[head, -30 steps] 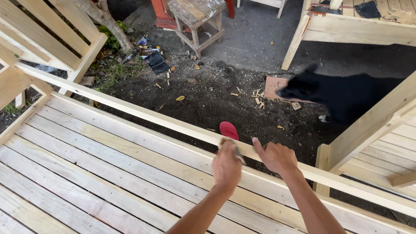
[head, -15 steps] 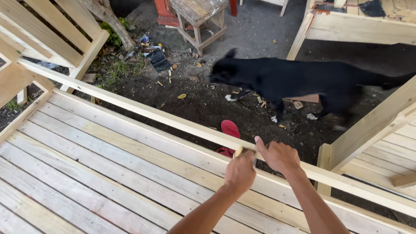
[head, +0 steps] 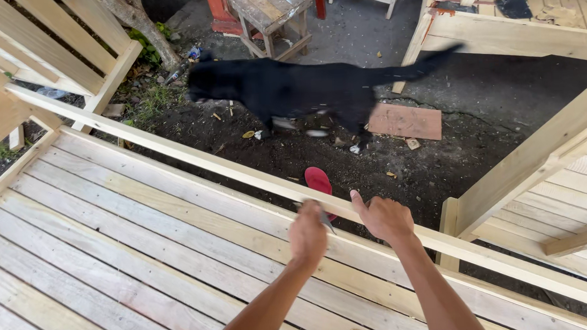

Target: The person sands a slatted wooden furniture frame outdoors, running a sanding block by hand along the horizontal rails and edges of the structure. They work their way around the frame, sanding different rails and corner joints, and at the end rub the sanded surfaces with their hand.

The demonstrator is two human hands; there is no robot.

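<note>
Slatted frame, far left: pale wooden frame (head: 44, 47) leaning at the top-left corner, its boards running diagonally.
Deck: I see a plank deck (head: 113, 259) filling the lower left, its boards slanting down toward the right.
Rail: a long pale wooden rail (head: 194, 159) runs diagonally from upper left to lower right along the deck's edge; both hands work on it near mid-frame.
Dog: a black dog (head: 290, 86) on the dark soil beyond the rail, head to the left, tail to the right, paws blurred.
Stool: worn wooden stool (head: 270, 7) behind the dog, at the top.
Left hand: left hand (head: 308, 233) is curled into a fist on the near side of the rail, clamped on a thin pencil (head: 323, 216); I think its dark tip meets the rail's top face, but the blur leaves me unsure.
Sandal: red sandal (head: 319, 182) on the soil just past the rail, partly hidden behind it, right above the left hand.
Right hand: right hand (head: 383, 217) lies on the rail just beside the left, fingers folded over its far edge, thumb pointing up-left; it grips the rail itself.
Board scrap: flat reddish board (head: 405, 122) on the ground under the dog's tail.
Post, right: angled pale post (head: 537, 157) rising to the right edge.
</note>
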